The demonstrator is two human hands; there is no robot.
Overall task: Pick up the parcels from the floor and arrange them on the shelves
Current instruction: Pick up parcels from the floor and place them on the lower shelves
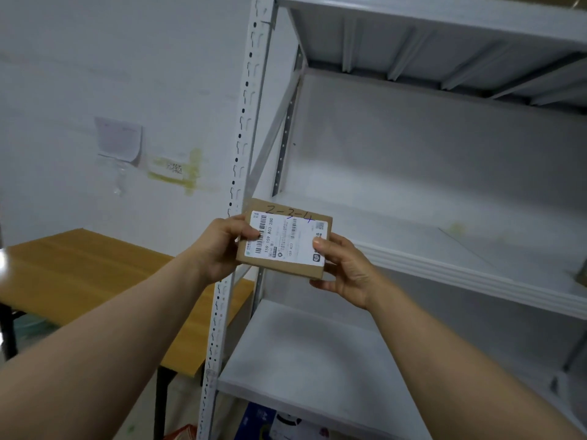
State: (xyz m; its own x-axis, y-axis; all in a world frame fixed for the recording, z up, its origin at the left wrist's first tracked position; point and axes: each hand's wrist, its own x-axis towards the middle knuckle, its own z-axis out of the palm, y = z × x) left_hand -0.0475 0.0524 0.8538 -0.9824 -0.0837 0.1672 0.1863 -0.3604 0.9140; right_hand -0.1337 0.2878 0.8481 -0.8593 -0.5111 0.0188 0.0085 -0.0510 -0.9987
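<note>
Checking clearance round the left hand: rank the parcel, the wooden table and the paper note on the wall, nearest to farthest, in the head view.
1. parcel, held in the left hand.
2. wooden table, lower left.
3. paper note, upper left, farthest back.

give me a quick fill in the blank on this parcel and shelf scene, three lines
The cardboard parcel is hand-marked 2-3-___.
The left hand and right hand both press their thumbs on its white ___.
The wooden table stands to the ___ of the shelving rack.
Missing words: 4; label; left
</note>
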